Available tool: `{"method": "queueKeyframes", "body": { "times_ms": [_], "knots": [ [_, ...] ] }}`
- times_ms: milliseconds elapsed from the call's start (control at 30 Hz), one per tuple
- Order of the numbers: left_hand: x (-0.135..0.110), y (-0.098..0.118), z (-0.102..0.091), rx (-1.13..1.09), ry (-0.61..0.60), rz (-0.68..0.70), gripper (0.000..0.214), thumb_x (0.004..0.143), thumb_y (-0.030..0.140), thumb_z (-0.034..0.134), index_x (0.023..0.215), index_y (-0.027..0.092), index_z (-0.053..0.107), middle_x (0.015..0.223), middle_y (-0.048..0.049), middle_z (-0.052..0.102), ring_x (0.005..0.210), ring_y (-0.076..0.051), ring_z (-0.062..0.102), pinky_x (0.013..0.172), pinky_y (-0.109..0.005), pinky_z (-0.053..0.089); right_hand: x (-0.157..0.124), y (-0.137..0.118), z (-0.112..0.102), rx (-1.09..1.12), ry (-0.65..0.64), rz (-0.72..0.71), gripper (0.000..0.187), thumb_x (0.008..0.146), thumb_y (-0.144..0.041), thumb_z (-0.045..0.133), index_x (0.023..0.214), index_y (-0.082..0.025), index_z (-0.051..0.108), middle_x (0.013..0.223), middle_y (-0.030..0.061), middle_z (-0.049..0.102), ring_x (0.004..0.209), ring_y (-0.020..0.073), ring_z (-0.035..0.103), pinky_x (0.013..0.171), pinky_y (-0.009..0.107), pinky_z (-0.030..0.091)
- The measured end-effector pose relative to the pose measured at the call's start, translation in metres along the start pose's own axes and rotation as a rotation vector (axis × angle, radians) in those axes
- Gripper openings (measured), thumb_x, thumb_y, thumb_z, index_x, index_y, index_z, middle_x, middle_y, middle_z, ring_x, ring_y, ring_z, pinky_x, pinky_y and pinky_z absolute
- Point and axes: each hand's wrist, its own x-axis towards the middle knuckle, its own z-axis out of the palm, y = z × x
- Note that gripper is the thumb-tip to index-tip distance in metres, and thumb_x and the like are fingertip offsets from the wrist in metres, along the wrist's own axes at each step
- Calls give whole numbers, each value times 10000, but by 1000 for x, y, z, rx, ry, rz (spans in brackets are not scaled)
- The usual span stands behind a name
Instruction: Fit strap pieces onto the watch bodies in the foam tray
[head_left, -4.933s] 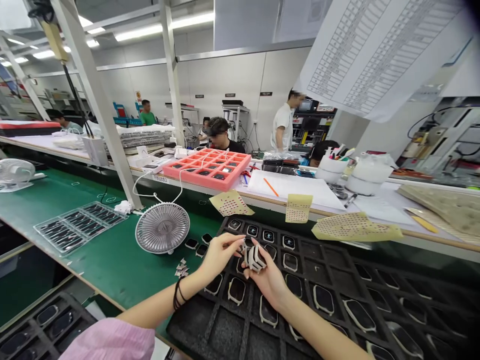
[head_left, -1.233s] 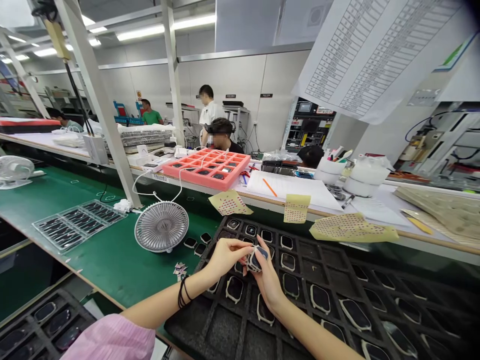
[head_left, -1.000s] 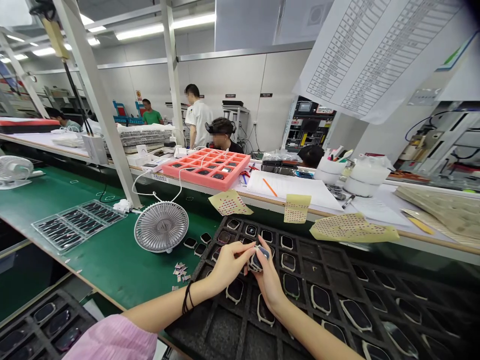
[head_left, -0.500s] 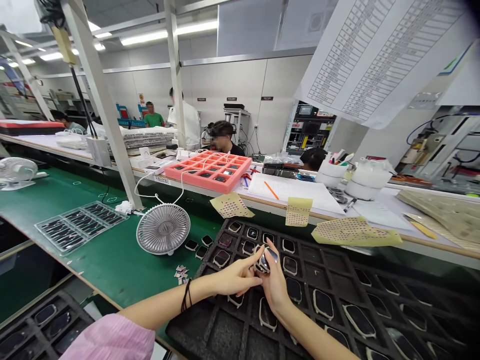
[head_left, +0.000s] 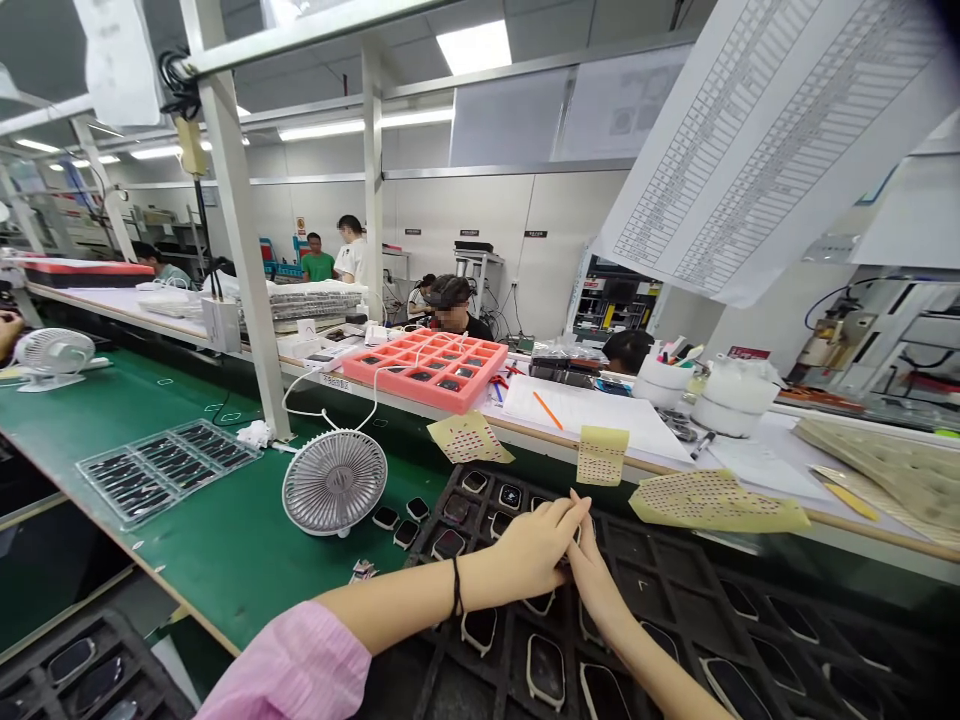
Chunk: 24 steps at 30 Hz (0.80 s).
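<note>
watch cases (head_left: 545,672) seemingly seated in tray (head_left: 667,580)

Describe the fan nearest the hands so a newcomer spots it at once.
On the green mat, just left of the black compartment tray, sits a small round fan with its grey grille tilted up. Unlike the white fan at the mat's far left end, it has a white cable looping behind it.
</note>
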Motion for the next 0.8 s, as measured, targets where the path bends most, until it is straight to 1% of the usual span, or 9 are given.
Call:
{"method": "queueKeyframes", "body": {
  "times_ms": [100,167,300,400,500,567,633,700,800],
  "knots": [
    [4,0,17,-23,-64,-33,695,710,104,563,1348,103,287,1209,-164,512,1100,-286,497,911,-386,477,-3,13,-8,-78,-16,8,802,660,-651,629,1342,-285,418,1405,93,443,1293,310,392,1086,501,223],
    [3,-1,22,-32,-62,-60,678,704,80,545,1337,115,305,1199,-156,510,1090,-279,501,907,-380,481,-4,20,-9,-146,-41,-9,848,693,-664,582,1400,-268,331,1440,117,397,1303,322,382,1079,508,238],
    [-1,-6,22,-41,4,-119,732,690,11,472,1377,146,259,1223,-143,501,1108,-257,501,915,-359,480,-2,28,-7,-261,-158,-64,829,809,-617,460,1474,-262,115,1520,101,261,1385,269,252,1122,458,175],
    [-1,-13,23,-59,15,-95,736,661,-6,469,1364,123,294,1213,-142,534,1121,-258,505,955,-365,458,-1,31,-7,-266,-218,-64,795,852,-580,417,1480,-269,42,1557,73,155,1420,221,138,1146,421,112],
    [1,-19,29,-81,22,-94,750,638,-15,487,1358,100,313,1203,-162,547,1108,-272,518,954,-386,459,-1,32,-7,-278,-230,-41,784,856,-566,414,1480,-263,48,1559,72,143,1425,213,105,1150,418,94],
    [1,-22,33,-108,40,-91,760,629,-31,483,1359,103,317,1195,-166,552,1105,-272,520,953,-397,458,0,32,-7,-283,-198,-54,805,836,-562,444,1479,-248,76,1544,89,193,1419,230,141,1148,427,105],
    [2,-23,37,-146,66,-77,764,625,-44,472,1355,125,324,1200,-154,555,1115,-263,518,960,-399,454,1,32,-6,-272,-156,-73,819,811,-549,478,1474,-237,113,1518,105,259,1400,254,212,1142,441,129],
    [3,-24,39,-171,89,-68,753,626,-50,467,1343,142,344,1209,-144,558,1122,-255,520,960,-399,456,1,31,-5,-243,-145,-82,810,795,-521,509,1465,-240,150,1500,103,295,1380,264,262,1138,446,147],
    [3,-26,38,-191,108,-58,741,633,-44,494,1335,160,370,1231,-138,562,1137,-257,526,968,-415,452,3,27,-7,-176,-167,-66,789,763,-467,576,1439,-264,223,1496,78,302,1385,256,244,1139,439,142]
  ]
}}
